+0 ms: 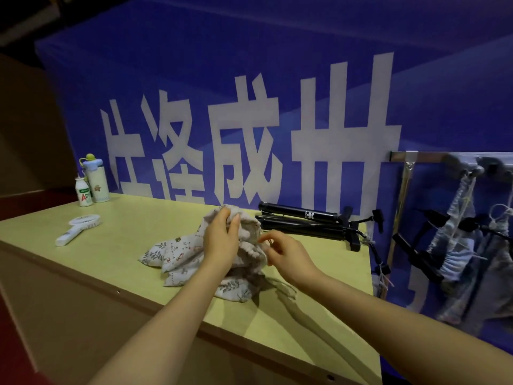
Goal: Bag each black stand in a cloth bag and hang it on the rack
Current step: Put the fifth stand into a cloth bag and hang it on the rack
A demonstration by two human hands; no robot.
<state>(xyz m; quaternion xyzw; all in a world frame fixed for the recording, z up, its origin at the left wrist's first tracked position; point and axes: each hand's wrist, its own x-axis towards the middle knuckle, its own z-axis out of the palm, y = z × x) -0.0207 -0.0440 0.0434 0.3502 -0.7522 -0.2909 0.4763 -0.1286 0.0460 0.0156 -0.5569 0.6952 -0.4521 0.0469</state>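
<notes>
The left hand (222, 236) has its fingers clamped on the gathered top of a cloth bag (194, 254) mid-bench (125, 226). The right hand (287, 255) curls its fingers at the bag's rim; I cannot tell whether they grip it. Black stands (302, 222) lie along the far right edge, with the rack (433, 157) just beyond it. A hand fan (79, 227) lies well apart on the left.

**Dim room, big blue banner (277, 65)**

Pale yellow-green table (125, 232) with a plain brown front. The banner hangs right behind it, with huge white characters on it. Left of the table there's a brown wall (27, 129), and red floor (11, 345) shows below its left end.
</notes>
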